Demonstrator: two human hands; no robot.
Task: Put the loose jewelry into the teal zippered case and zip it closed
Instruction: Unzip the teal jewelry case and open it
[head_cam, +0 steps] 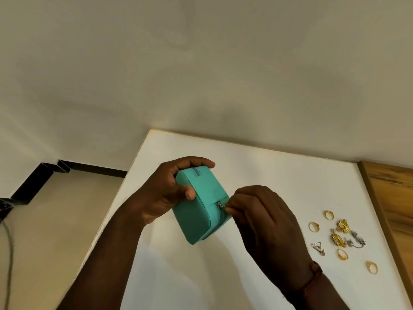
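The teal zippered case [196, 211] is held tilted above the white table, closed as far as I can see. My left hand [165, 191] grips its far end, thumb on top and fingers round the back. My right hand [266, 222] pinches the small metal zipper pull [221, 206] at the case's right side. Loose jewelry lies on the table to the right: several gold rings [314, 227], gold flower earrings [343, 227], a silver piece [356, 240] and a small triangular silver piece [318, 247].
The white table [257, 166] ends at a left edge with floor below. A wooden panel [391, 198] borders the table on the right. A pale wall rises behind. A black bracket [33, 184] and a cable [9, 265] sit at the far left.
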